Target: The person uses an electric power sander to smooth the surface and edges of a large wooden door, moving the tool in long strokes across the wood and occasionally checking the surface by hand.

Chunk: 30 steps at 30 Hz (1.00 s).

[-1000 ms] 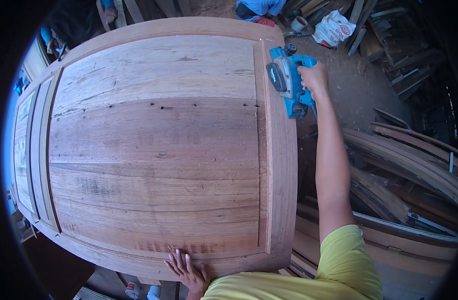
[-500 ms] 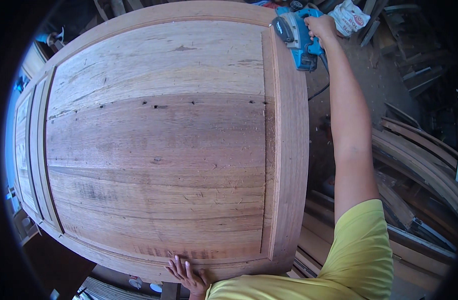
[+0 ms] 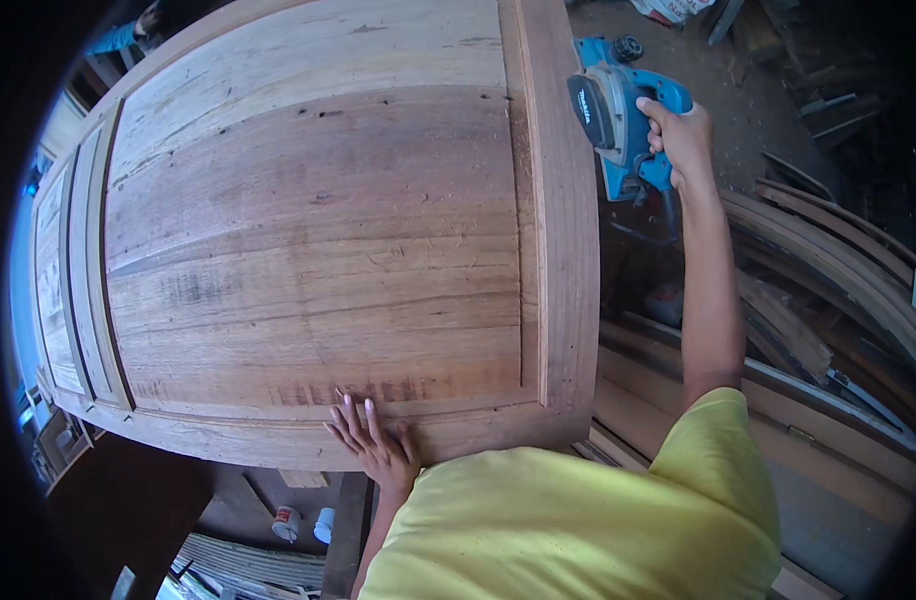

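While our left hand [image 3: 376,445] lies flat on the wooden door [image 3: 318,230], our right hand [image 3: 683,140] grips the blue planer [image 3: 618,115] beside its edge.

Packaging and labels, as I see them, all placed off the big wooden door panel [image 3: 318,230]. Two small round containers [image 3: 303,523] on the floor just below its near edge: one white with a red-brown band, one white and pale blue. White crumpled bag [image 3: 673,8] beyond its far right corner, partly cut off. No screens or signs.
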Each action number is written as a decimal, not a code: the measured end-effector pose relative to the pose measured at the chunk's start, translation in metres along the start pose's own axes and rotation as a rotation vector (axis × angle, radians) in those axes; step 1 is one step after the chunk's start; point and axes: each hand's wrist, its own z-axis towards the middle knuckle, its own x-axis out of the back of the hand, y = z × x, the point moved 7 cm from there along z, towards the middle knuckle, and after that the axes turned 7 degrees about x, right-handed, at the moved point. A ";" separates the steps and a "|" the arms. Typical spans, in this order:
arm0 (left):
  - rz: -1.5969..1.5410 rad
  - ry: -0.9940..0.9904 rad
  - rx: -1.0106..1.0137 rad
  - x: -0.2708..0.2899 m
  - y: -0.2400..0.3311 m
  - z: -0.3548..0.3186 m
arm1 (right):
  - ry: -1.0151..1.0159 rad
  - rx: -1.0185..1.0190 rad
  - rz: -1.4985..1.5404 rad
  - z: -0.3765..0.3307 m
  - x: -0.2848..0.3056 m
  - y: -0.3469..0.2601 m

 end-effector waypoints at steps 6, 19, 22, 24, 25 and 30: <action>-0.022 0.051 -0.094 0.005 0.005 -0.001 | 0.146 -0.207 -0.125 -0.335 0.087 0.002; -0.026 0.092 -0.173 0.010 0.004 -0.007 | 0.108 -0.101 -0.331 -0.551 0.064 0.025; -0.025 0.106 -0.171 0.012 0.004 -0.009 | 0.093 -0.048 -0.362 -0.539 0.060 0.022; -0.025 0.095 -0.166 0.012 0.004 -0.009 | 0.079 -0.067 -0.383 -0.533 0.059 0.023; -0.022 0.098 -0.166 0.012 0.005 -0.009 | 0.072 -0.093 -0.390 -0.532 0.058 0.024; -0.034 0.070 -0.138 0.010 0.006 -0.008 | 0.075 -0.086 -0.399 -0.508 0.048 0.019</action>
